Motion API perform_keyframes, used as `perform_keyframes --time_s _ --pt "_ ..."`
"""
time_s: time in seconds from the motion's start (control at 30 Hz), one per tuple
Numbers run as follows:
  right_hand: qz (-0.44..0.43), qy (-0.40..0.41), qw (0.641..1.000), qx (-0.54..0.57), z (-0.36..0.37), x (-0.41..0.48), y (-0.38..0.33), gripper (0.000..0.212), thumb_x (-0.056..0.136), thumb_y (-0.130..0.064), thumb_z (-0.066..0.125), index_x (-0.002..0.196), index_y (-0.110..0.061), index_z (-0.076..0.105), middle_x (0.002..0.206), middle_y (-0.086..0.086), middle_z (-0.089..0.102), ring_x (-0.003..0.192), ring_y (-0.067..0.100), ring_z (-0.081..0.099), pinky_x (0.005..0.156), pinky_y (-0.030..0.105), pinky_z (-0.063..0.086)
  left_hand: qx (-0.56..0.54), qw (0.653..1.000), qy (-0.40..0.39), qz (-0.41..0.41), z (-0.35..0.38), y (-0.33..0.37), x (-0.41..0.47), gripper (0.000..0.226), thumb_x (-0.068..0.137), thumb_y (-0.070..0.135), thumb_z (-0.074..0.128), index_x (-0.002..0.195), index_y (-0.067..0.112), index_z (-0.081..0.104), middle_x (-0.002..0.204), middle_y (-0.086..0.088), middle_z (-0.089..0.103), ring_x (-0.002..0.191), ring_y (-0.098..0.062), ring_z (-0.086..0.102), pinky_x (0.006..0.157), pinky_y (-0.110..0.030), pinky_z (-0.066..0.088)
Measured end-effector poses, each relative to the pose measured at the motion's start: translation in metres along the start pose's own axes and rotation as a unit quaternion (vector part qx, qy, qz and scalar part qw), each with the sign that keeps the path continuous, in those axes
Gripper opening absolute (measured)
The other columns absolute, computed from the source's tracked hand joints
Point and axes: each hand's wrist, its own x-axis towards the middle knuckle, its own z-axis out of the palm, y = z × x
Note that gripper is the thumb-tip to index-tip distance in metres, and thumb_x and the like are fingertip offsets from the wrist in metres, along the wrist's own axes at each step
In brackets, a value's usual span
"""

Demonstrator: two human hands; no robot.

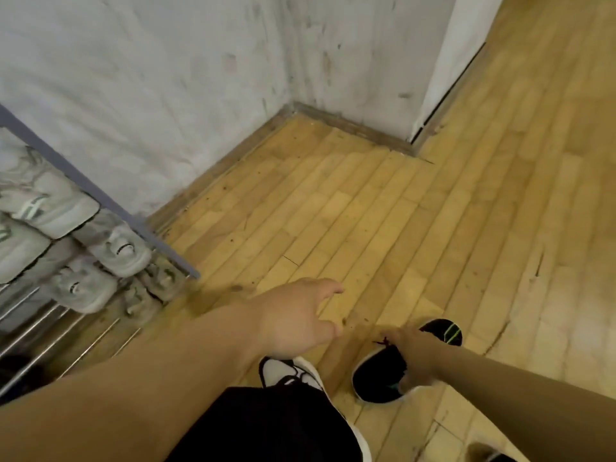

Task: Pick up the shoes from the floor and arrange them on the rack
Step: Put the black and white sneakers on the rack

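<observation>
A black shoe with a white sole lies on the wooden floor at lower right, and my right hand is closed on its opening. A second black shoe with a green stripe lies just beyond that hand. My left hand hovers over the floor with its fingers apart and nothing in it. The shoe rack stands at the left against the wall. It has a purple-grey frame and metal rods and holds several pale grey sneakers.
A white-and-black shoe shows below my left hand, partly hidden by black clothing. White walls meet in a corner ahead. Bare wood floor stretches to the right. A dark object sits low in the rack.
</observation>
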Motion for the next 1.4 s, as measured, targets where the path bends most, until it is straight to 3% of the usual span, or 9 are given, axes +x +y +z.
perform_keyframes --time_s 0.1,0.27,0.47,0.6,0.77,0.97,1.1,1.2,1.4 --pt "-0.036 0.042 0.988 -0.145 0.041 0.009 0.008 0.129 0.073 -0.063 0.08 0.163 -0.032 -0.006 0.171 0.005 0.012 0.156 0.032 0.014 0.123 0.061 0.015 0.048 0.998 -0.029 0.005 0.025 -0.002 0.011 0.074 0.096 0.055 0.058 0.16 0.044 0.021 0.162 0.009 0.032 0.142 -0.016 0.042 0.115 -0.035 0.038" --pt "-0.072 0.096 0.969 -0.215 0.04 0.01 0.013 0.118 0.076 -0.067 0.071 0.161 -0.036 -0.004 0.163 0.007 0.029 0.146 0.033 0.032 0.111 0.06 0.023 0.041 0.998 -0.036 -0.034 0.017 -0.013 0.01 0.077 0.094 0.056 0.061 0.16 0.043 0.022 0.164 0.008 0.031 0.146 -0.016 0.038 0.117 -0.037 0.036" --pt "-0.092 0.186 0.974 0.088 -0.009 -0.032 -0.011 0.12 0.067 -0.08 0.069 0.158 -0.044 -0.001 0.137 -0.013 0.06 0.122 0.013 0.059 0.107 0.035 0.045 0.052 0.997 0.007 -0.048 0.006 -0.004 0.011 0.1 0.085 0.063 0.071 0.162 0.046 0.009 0.169 0.013 0.01 0.15 -0.019 0.03 0.117 -0.045 0.037" --pt "-0.173 0.201 0.894 0.361 -0.045 -0.08 -0.031 0.125 0.063 -0.059 0.091 0.155 -0.053 0.007 0.139 -0.017 0.058 0.125 0.005 0.059 0.107 0.023 0.048 0.047 0.998 0.037 -0.011 0.008 0.013 0.011 0.123 0.075 0.062 0.082 0.161 0.046 -0.004 0.17 0.019 -0.006 0.156 -0.018 0.015 0.122 -0.042 0.03" --pt "-0.241 0.215 0.85 0.416 -0.072 -0.116 -0.037 0.124 0.064 -0.037 0.099 0.157 -0.045 0.017 0.139 -0.016 0.059 0.132 0.006 0.055 0.11 0.03 0.047 -0.056 0.99 0.109 0.071 0.014 0.035 0.01 0.135 0.066 0.058 0.09 0.157 0.053 -0.009 0.155 0.039 0.009 0.142 0.013 0.019 0.11 -0.019 0.025" --pt "-0.23 0.199 0.852 0.426 -0.073 -0.125 -0.027 0.13 0.063 -0.041 0.099 0.158 -0.046 0.011 0.146 -0.013 0.055 0.137 0.007 0.051 0.115 0.036 0.044 -0.125 0.979 0.129 0.094 0.018 0.05 0.016 0.12 0.063 0.048 0.092 0.148 0.058 0.008 0.142 0.039 0.04 0.134 0.015 0.039 0.106 -0.017 0.036" --pt "-0.149 0.16 0.909 0.355 -0.048 -0.115 0.004 0.127 0.064 -0.057 0.092 0.157 -0.053 0.005 0.164 -0.012 0.032 0.147 0.007 0.035 0.118 0.034 0.036 -0.062 0.988 0.111 0.089 0.023 0.062 0.019 0.114 0.067 0.051 0.088 0.149 0.053 0.009 0.144 0.03 0.037 0.116 0.005 0.051 0.08 -0.006 0.037" --pt "0.04 0.125 0.953 0.273 0.005 -0.094 0.05 0.125 0.065 -0.059 0.089 0.162 -0.037 0.013 0.168 -0.005 0.022 0.149 0.021 0.033 0.118 0.036 0.036 0.007 0.994 0.074 0.082 0.031 0.068 0.022 0.123 0.072 0.052 0.085 0.156 0.048 -0.006 0.157 0.023 0.022 0.126 0.0 0.046 0.084 -0.01 0.034" --pt "0.237 0.012 0.944 0.228 0.133 -0.092 0.102 0.122 0.063 -0.065 0.082 0.16 -0.029 0.016 0.151 0.006 0.034 0.136 0.034 0.04 0.107 0.044 0.046 0.055 0.995 0.038 0.074 0.042 0.074 0.03 0.128 0.072 0.055 0.081 0.155 0.049 -0.016 0.157 0.024 0.016 0.114 0.001 0.045 0.064 -0.006 0.032"
